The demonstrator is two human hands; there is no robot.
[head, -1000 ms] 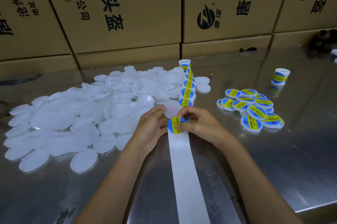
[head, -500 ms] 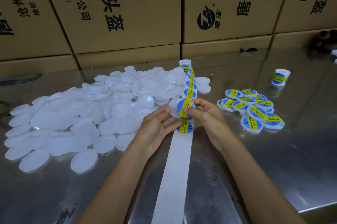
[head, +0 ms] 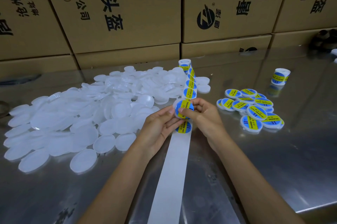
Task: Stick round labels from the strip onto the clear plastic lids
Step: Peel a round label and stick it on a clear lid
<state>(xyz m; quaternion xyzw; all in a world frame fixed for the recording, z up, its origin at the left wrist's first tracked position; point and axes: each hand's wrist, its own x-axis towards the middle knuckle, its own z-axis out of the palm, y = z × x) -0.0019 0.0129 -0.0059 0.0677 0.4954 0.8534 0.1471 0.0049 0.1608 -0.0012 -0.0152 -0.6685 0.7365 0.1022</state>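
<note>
You held one clear lid (head: 179, 109) up between your two hands, a little above the counter (head: 273, 160) and over the label strip (head: 171, 169). Your left hand (head: 158, 129) supported the lid from the left side, with its fingers (head: 168, 113) only lightly bent, the tips against the lid's edge. Your right hand (head: 206, 116) was curled, and its thumb and first fingers (head: 189, 113) pinched the lid, pressing on the blue and yellow round label (head: 183, 108) that lay on the lid's face. If the label was fully stuck down, I cannot tell.

The strip ran along the counter from the near edge away from you. Its near part was bare white backing paper, and the next label (head: 184, 128) sat on it just under your hands. Beyond your hands more labels followed on the strip up to the roll (head: 184, 64), which stood near the cardboard boxes (head: 113, 14).

On the left of the strip a big heap of plain lids (head: 73, 119) was spread over the counter, many lying over each other. On the right, well apart from the strip, a small group of labelled lids (head: 251, 108) lay together, some overlapping. Farther right and behind them a second roll of labels (head: 280, 77) stood alone on the counter.
</note>
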